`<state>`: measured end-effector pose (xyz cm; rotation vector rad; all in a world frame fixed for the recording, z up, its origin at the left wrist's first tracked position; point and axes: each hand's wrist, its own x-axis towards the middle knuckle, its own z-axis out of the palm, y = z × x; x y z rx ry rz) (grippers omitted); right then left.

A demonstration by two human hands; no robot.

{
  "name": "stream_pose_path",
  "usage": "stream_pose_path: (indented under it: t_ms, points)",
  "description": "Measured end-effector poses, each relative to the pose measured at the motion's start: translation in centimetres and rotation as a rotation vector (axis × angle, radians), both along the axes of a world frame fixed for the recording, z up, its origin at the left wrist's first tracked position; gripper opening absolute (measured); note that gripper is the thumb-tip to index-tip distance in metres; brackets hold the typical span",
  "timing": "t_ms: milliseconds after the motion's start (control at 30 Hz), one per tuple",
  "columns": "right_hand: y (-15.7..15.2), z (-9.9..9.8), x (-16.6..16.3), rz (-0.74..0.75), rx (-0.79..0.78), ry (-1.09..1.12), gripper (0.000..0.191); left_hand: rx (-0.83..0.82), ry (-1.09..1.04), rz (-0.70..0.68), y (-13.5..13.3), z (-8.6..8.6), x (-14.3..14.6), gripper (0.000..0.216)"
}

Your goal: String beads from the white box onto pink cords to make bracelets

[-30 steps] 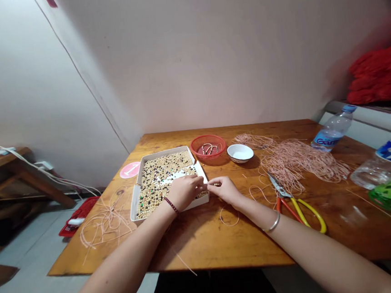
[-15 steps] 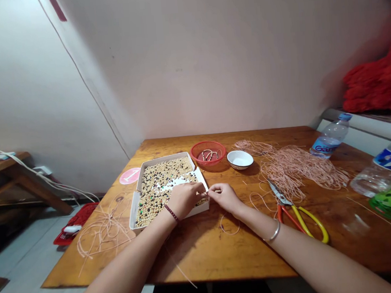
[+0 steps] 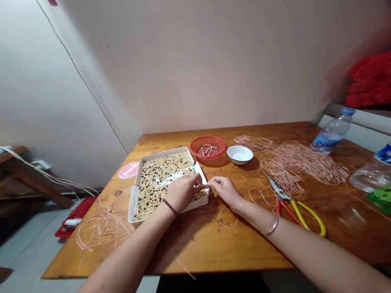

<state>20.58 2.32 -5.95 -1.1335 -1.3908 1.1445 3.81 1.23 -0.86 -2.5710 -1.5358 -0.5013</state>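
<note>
My left hand is over the near right corner of a white box of small beads, mostly cream with some dark and coloured ones. Its fingers are closed in a pinch on a thin pink cord, close to my right fingertips. Just outside the box's right edge, my right hand also pinches the cord. A loop of pink cord hangs below the right hand onto the table. Whether a bead sits between the fingertips is too small to tell.
A red basket with a beaded string and a white bowl stand behind. Right are a heap of pink cord, yellow-and-red-handled scissors and plastic bottles. Loose cords lie left of the box.
My fingertips have drawn slightly apart, with a short stretch of cord showing between them. The whole view has shifted a little; the other things lie as before.
</note>
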Motion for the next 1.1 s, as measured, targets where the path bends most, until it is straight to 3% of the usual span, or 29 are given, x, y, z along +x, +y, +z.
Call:
stream_pose_path:
  t_ms: [433, 1100]
  points:
    - [-0.03, 0.01, 0.12, -0.103, 0.018, -0.075, 0.046, 0.0, -0.046, -0.048, 0.13, -0.19, -0.06, 0.024]
    - [0.35, -0.13, 0.33, -0.128, 0.02, -0.124, 0.04, -0.025, -0.061, -0.032, 0.07, -0.07, -0.01, 0.02]
